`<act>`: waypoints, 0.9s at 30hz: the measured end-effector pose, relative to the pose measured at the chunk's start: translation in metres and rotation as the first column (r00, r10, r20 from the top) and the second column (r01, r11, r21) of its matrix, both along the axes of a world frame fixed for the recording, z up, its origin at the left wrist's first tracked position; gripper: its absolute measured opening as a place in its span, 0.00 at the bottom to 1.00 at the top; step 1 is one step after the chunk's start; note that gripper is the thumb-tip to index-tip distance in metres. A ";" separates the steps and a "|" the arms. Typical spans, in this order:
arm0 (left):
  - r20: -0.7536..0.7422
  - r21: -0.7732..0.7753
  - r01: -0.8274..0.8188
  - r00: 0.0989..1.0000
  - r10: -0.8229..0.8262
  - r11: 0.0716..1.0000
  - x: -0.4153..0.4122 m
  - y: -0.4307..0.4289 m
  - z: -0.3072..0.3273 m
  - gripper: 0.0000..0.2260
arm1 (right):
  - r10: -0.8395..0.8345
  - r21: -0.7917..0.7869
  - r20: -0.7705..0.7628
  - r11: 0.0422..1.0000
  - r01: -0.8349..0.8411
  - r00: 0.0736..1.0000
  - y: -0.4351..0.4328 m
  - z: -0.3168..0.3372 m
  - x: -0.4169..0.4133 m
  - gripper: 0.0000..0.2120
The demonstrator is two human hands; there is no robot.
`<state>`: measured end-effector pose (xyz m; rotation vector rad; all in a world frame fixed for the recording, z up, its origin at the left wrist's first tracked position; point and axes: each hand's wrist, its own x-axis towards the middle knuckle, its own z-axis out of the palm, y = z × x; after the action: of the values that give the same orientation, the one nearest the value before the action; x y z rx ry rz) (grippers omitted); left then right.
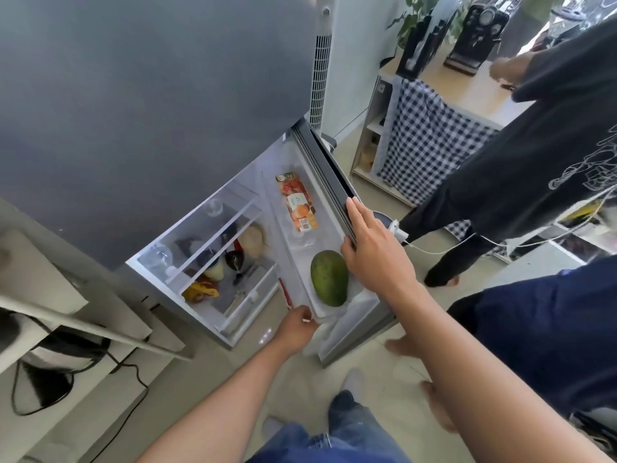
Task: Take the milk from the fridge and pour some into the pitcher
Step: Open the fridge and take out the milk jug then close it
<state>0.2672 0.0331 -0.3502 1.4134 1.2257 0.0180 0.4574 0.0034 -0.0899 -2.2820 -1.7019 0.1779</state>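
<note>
Fridge door (329,172) open; fetch step in hand. My right hand (370,252) clasps the door's outer edge, thumb inside, fingers over the rim. My left hand (295,324) is at the near corner of the door shelf (362,300), fingers curled; on what, I cannot tell. Milk not plainly seen: a white shape (330,332) below the mango (329,277) may be it. Next, I judge: confirm the carton, grip it, lift it clear of the shelf.

Green mango (329,278) near orange packet (297,202); checked cloth (430,142) and coffee machine (474,31) beyond.
</note>
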 end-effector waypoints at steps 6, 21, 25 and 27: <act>-0.024 0.072 -0.137 0.990 0.139 0.988 0.006 -0.004 -0.016 0.22 | 0.006 -0.008 -0.011 1.000 -0.006 1.000 0.001 0.000 0.003 0.35; 0.009 0.155 -0.402 0.914 0.405 0.903 -0.016 0.010 0.047 0.22 | -0.009 0.003 -0.036 1.000 0.009 0.999 0.002 0.001 -0.002 0.35; 0.054 -0.048 -0.394 0.917 0.396 0.918 -0.033 0.021 0.041 0.28 | -0.008 -0.004 -0.024 1.000 0.008 1.000 0.003 0.000 -0.001 0.35; 0.149 -0.154 -0.333 0.923 0.355 0.930 -0.035 0.020 0.048 0.28 | -0.008 -0.007 -0.023 1.000 0.008 1.000 0.004 0.000 -0.001 0.35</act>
<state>0.2318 0.0534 -0.3019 1.0484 1.2915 0.2976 0.4559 0.0072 -0.0902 -2.2822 -1.6832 0.2080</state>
